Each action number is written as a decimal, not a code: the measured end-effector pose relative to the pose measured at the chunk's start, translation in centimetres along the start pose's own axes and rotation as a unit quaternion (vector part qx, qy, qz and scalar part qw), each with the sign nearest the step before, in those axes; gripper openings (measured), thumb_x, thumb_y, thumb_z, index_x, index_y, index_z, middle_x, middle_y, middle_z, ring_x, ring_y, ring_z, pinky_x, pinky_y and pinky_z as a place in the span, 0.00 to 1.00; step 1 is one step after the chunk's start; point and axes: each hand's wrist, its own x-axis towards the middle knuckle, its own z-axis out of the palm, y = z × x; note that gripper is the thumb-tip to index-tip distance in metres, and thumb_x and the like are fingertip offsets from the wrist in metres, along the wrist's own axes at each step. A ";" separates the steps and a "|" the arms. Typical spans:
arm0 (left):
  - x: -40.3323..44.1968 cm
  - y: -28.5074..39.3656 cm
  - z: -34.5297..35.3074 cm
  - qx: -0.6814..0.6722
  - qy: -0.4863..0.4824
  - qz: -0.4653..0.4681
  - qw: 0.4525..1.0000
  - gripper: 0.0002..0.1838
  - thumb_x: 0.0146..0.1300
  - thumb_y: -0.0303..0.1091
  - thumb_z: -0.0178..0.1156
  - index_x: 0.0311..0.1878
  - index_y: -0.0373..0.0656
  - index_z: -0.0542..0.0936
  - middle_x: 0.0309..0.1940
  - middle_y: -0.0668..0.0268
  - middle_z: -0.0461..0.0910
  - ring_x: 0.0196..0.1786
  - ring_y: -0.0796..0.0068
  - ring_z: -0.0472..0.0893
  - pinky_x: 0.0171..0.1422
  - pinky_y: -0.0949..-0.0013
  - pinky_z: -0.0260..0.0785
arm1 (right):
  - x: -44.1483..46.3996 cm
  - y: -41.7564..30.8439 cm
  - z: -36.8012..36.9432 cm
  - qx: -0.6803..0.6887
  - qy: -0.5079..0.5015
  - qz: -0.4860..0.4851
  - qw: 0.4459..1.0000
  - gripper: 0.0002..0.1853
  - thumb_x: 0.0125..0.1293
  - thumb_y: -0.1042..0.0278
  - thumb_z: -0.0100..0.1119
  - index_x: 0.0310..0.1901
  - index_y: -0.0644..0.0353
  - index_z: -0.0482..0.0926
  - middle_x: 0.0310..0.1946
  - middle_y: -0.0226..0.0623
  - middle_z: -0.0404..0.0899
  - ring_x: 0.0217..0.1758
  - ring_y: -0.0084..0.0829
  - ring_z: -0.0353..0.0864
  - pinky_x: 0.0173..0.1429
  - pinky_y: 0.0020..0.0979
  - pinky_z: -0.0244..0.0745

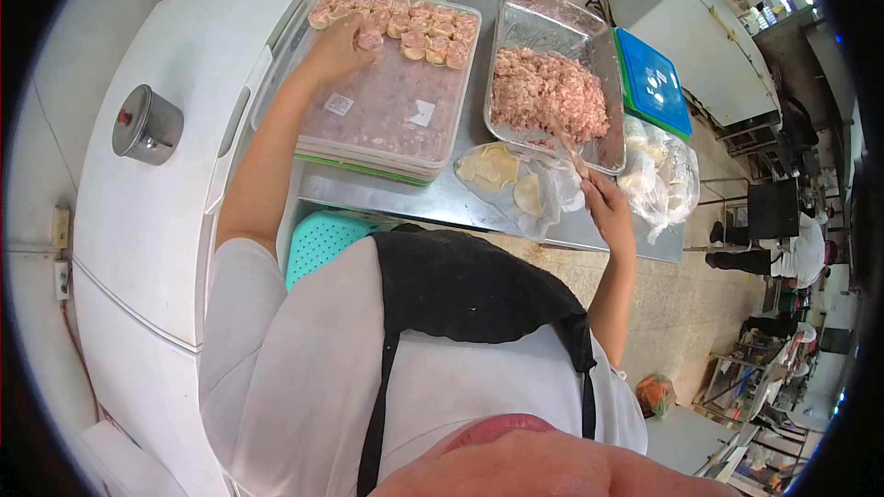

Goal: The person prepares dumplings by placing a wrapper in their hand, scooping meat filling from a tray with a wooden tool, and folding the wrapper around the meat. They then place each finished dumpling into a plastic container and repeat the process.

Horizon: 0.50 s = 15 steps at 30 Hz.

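Note:
My left hand (339,53) is over the stacked flat plastic trays (391,110), its fingers closed on an open-topped meat dumpling (369,40). Rows of similar dumplings (433,37) fill the far part of the top tray. My right hand (606,209) grips the handle of a thin stick-like spatula (573,149), whose far end reaches the ground meat (548,92). That meat lies in a deep metal pan (534,9). Just left of my right hand, pale round dumpling wrappers (491,168) rest on a clear plastic bag (557,186).
A blue-lidded container (654,78) and a bag of pale wrapped bundles (658,170) sit right of the pan. On the white freezer (184,37) at left stands a metal pot (152,124). A turquoise perforated basket (322,241) is below the table. Other people work at far right.

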 end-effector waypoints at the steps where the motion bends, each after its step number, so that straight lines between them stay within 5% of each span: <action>1: 0.2 0.9 -0.1 0.002 -0.001 0.000 1.000 0.33 0.51 0.40 0.66 0.57 0.33 0.69 0.41 0.49 0.78 0.42 0.58 0.78 0.48 0.60 0.69 | -0.6 0.5 -0.1 0.049 0.014 0.051 0.997 0.17 0.68 0.65 0.57 0.55 0.63 0.77 0.26 0.22 0.71 0.27 0.15 0.64 0.32 0.20 0.63; 6: 2.3 1.5 2.2 0.033 0.007 -0.038 0.999 0.38 0.55 0.39 0.63 0.66 0.31 0.62 0.60 0.42 0.69 0.63 0.49 0.70 0.64 0.58 0.64 | -1.7 2.8 -0.7 0.082 0.025 0.111 0.990 0.17 0.69 0.63 0.56 0.55 0.63 0.78 0.25 0.21 0.71 0.27 0.16 0.63 0.31 0.20 0.61; 11: 3.4 1.6 4.5 0.075 0.011 -0.003 0.997 0.36 0.58 0.38 0.60 0.67 0.31 0.61 0.63 0.43 0.67 0.66 0.50 0.67 0.69 0.58 0.61 | 0.5 3.4 -1.9 0.042 0.015 0.077 0.996 0.19 0.71 0.57 0.53 0.55 0.62 0.78 0.24 0.22 0.68 0.26 0.17 0.62 0.31 0.22 0.61; 14: 3.3 1.9 4.7 0.068 0.027 -0.004 0.997 0.32 0.59 0.37 0.59 0.65 0.32 0.64 0.63 0.43 0.67 0.67 0.48 0.66 0.69 0.57 0.60 | 2.8 5.2 -3.7 0.003 -0.038 0.080 0.996 0.19 0.70 0.54 0.51 0.47 0.63 0.81 0.23 0.32 0.75 0.24 0.26 0.71 0.33 0.30 0.67; 15: 3.0 3.0 4.0 0.064 -0.003 -0.025 0.998 0.31 0.59 0.37 0.59 0.64 0.34 0.65 0.62 0.43 0.68 0.66 0.48 0.67 0.68 0.56 0.61 | 3.8 5.4 -4.9 -0.162 -0.055 0.006 0.985 0.19 0.70 0.53 0.51 0.41 0.63 0.82 0.24 0.40 0.77 0.27 0.35 0.75 0.35 0.37 0.69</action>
